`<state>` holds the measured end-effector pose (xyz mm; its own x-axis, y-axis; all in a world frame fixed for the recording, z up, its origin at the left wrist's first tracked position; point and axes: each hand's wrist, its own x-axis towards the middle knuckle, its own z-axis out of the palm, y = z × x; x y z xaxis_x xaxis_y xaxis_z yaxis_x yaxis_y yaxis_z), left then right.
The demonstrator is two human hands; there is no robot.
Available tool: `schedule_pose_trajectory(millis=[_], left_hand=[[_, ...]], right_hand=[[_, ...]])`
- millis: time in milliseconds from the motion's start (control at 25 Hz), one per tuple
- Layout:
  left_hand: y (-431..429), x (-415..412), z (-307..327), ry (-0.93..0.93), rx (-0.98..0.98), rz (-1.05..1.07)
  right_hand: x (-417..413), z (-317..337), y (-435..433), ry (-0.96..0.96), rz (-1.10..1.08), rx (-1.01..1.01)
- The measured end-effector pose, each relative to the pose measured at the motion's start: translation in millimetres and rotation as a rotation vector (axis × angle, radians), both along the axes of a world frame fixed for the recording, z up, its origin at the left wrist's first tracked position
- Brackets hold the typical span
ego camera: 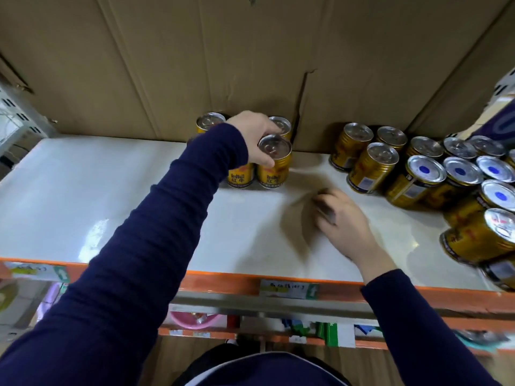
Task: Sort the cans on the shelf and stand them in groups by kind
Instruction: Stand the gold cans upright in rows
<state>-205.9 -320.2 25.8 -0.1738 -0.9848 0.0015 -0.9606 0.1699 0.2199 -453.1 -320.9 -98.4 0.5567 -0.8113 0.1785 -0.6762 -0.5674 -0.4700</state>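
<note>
Head view: my left hand (256,137) has its grip clamped over the lid of a gold can (274,171), which stands on the shelf (111,190) at the front of a small group. I'd set it flush against the neighbour (241,176) just left of the grip, labelled "RedBull" (红牛 beneath). Right of that, my right hand (342,218) is blurred; I cannot tell its grip. Farther right stands a mixed cluster (372,165), some lids blue-dotted.

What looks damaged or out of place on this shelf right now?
The cardboard backing is split, behind and right of the Red Bull can the left hand grips. On the right, blue-dot-lid cans stand mixed with plain-lid cans.
</note>
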Motion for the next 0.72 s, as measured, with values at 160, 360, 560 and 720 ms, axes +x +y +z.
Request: schedule_pose_trajectory(millis=[160, 360, 560, 720], left_hand=[[-8, -7, -16, 0.006, -0.011, 0.102], [-11, -12, -26, -0.066, -0.037, 0.212], [-8, -39, -30, -0.055, -0.208, 0.125], [-18, -99, -39, 0.217, -0.267, -0.003]], right_hand=[[-1, -5, -2, -0.002, -0.028, -0.023], [-1, -7, 0, -0.001, -0.048, -0.029], [-24, 10, 5, -0.119, -0.082, -0.016], [-81, 42, -7, -0.179, -0.356, -0.271]])
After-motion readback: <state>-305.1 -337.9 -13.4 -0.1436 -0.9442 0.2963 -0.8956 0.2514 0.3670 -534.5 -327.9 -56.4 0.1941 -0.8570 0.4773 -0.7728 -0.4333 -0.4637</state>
